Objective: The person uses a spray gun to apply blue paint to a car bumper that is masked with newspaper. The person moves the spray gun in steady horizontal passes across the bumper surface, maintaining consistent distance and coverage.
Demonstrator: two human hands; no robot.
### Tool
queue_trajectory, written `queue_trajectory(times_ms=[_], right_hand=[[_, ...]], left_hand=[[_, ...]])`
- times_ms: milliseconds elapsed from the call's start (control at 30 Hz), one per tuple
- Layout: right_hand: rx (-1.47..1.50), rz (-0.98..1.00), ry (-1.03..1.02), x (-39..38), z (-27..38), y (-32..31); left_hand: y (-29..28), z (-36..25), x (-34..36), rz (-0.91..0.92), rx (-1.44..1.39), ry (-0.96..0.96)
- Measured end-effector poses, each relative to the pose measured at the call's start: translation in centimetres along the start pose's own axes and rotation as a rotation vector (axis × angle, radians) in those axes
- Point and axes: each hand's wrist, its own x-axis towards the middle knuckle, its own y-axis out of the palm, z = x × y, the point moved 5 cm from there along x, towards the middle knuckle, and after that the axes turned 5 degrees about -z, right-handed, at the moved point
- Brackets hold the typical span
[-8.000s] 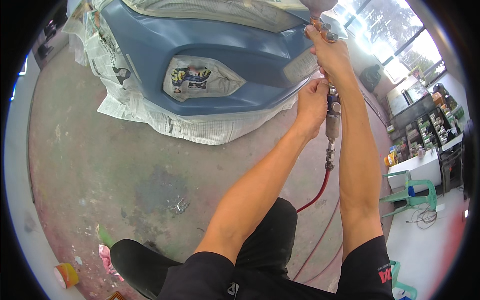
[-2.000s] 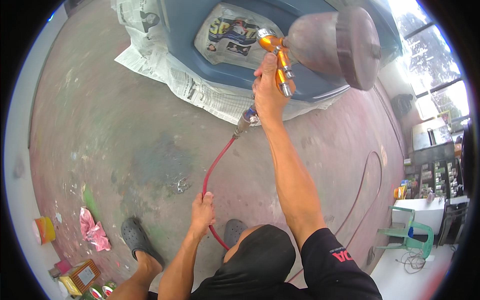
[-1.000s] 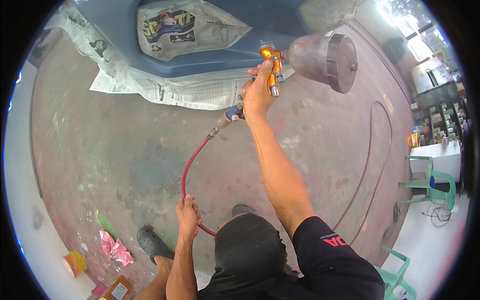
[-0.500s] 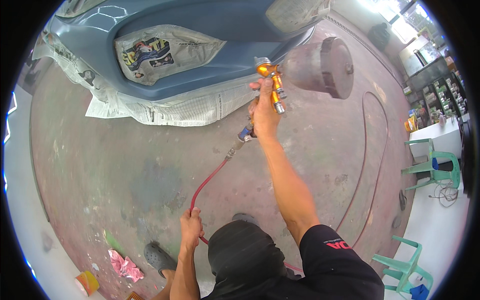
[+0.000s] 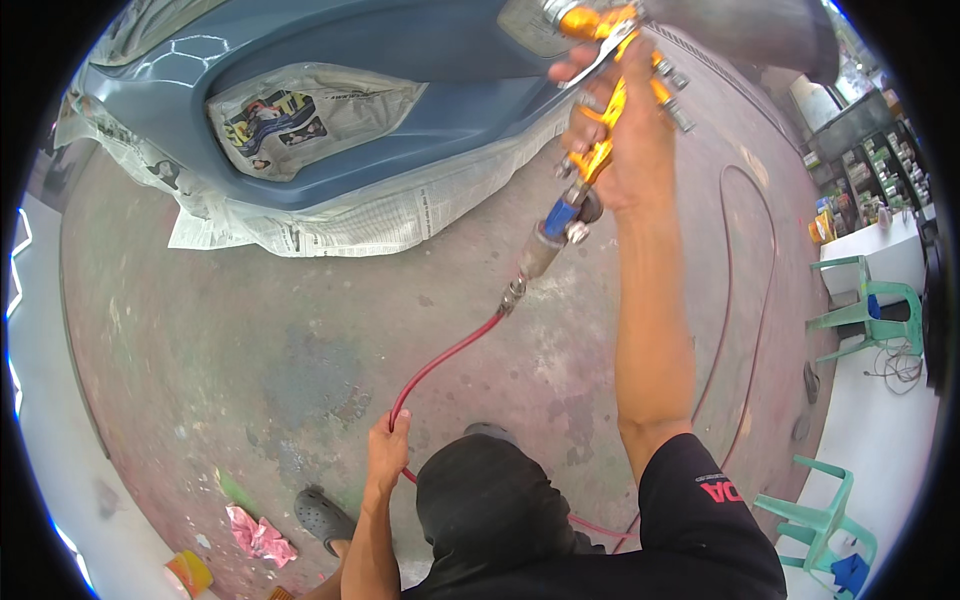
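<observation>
High at the upper right, my right hand (image 5: 640, 135) grips an orange-gold spray gun (image 5: 598, 160) by its handle, the fingers round it near the trigger. A large grey paint cup (image 5: 745, 35), cut off by the upper edge of the picture, is attached to the gun. Below the handle hang a blue-and-metal fitting (image 5: 550, 230) and a red air hose (image 5: 455, 348). My left hand (image 5: 387, 445) is closed round that hose lower down, beside the dark cloth head covering. Ahead on the left stands a blue-grey vehicle body panel (image 5: 330, 188), its openings masked with newspaper (image 5: 370, 105).
Newspaper sheets (image 5: 330, 232) skirt the panel's lower edge. More hose (image 5: 728, 260) loops over the stained floor at right. Green plastic chairs (image 5: 880, 325) and shelves of cans (image 5: 880, 185) line the right side. A pink cloth (image 5: 258, 535) and a yellow-red tub (image 5: 188, 573) lie lower left.
My right hand has moved up and to the right with the spray gun, which looks larger and closer. The hose stretches further up from my left hand, which stays almost in place.
</observation>
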Motion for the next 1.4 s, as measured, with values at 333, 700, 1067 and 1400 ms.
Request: queue_trajectory(times_ms=[333,700,1067,1400], right_hand=[[0.0,0.085,0.148,4.3,0.3,-3.1],[-0.234,-0.207,0.235,4.7,-5.4,-8.1],[-0.016,-0.367,0.003,-1.3,-16.4,-8.3],[0.179,-0.414,0.069,-0.2,-22.2,-6.9]], left_hand=[[0.7,-1.4,0.1,0.043,-0.039,-0.015],[2.0,-2.4,-0.3,0.108,0.088,0.075],[0.5,-1.8,-0.2,0.002,-0.416,-0.404],[0.0,-3.9,-1.1,-0.049,-0.44,-0.42]])
